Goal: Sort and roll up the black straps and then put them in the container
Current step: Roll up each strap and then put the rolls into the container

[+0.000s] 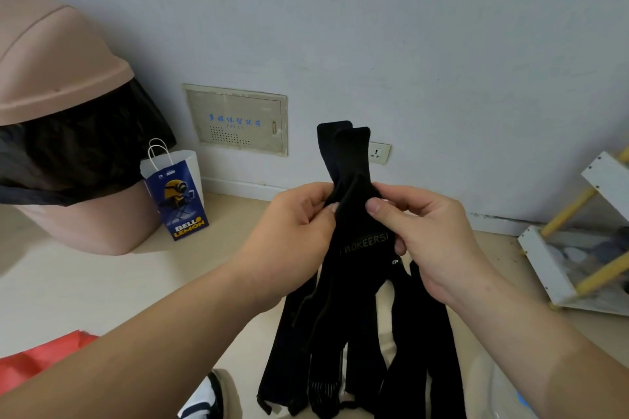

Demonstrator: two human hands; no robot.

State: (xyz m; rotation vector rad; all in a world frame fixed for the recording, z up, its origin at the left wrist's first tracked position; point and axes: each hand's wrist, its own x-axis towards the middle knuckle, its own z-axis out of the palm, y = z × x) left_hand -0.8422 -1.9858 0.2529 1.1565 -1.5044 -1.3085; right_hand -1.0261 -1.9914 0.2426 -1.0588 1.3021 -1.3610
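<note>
A bundle of several black straps hangs in front of me, with two rounded ends sticking up above my hands and the long tails dangling toward the floor. One strap bears the word BOKEERSI. My left hand pinches the bundle from the left near its top. My right hand grips it from the right, thumb pressed on the front. The container's whereabouts I cannot tell.
A pink lidded bin with a black liner stands at the left. A blue and white paper bag leans beside it. A white and yellow rack lies at right. Red material sits bottom left. A shoe shows below.
</note>
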